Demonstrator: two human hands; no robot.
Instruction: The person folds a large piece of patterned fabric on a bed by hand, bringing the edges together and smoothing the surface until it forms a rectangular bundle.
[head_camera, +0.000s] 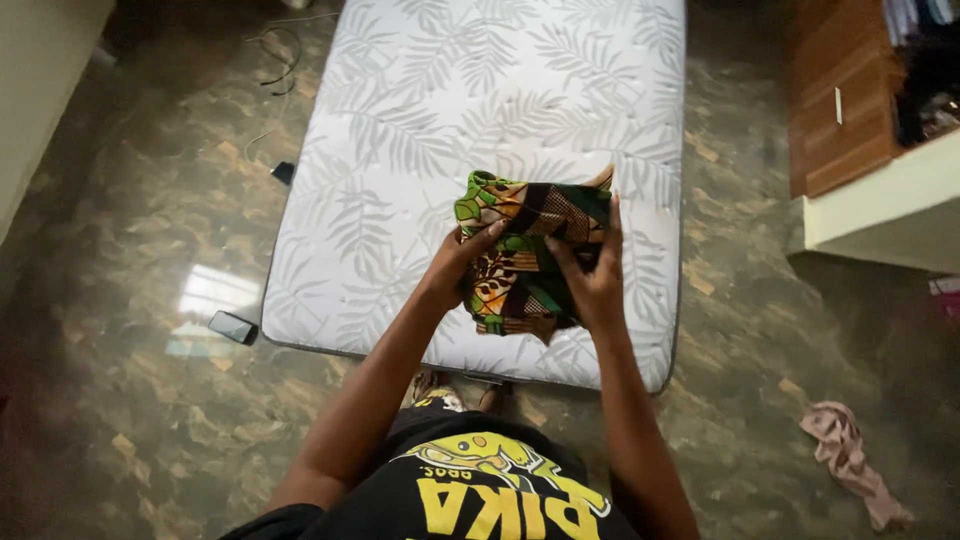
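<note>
I saw the folded patterned cloth (525, 255), green, brown and orange, held bunched above the mattress's (400, 150) near end.

Matt green-brown-orange patterned cotton cloth (525, 255); quilted white leaf-print fabric mattress (420, 130); glossy brown marbled tile floor (130, 400); smooth brown wooden cabinet (840, 95).

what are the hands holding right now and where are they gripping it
Both hands hold a folded green, brown and orange patterned cloth above the mattress: the left hand grips its left edge, the right hand its right edge.
</note>
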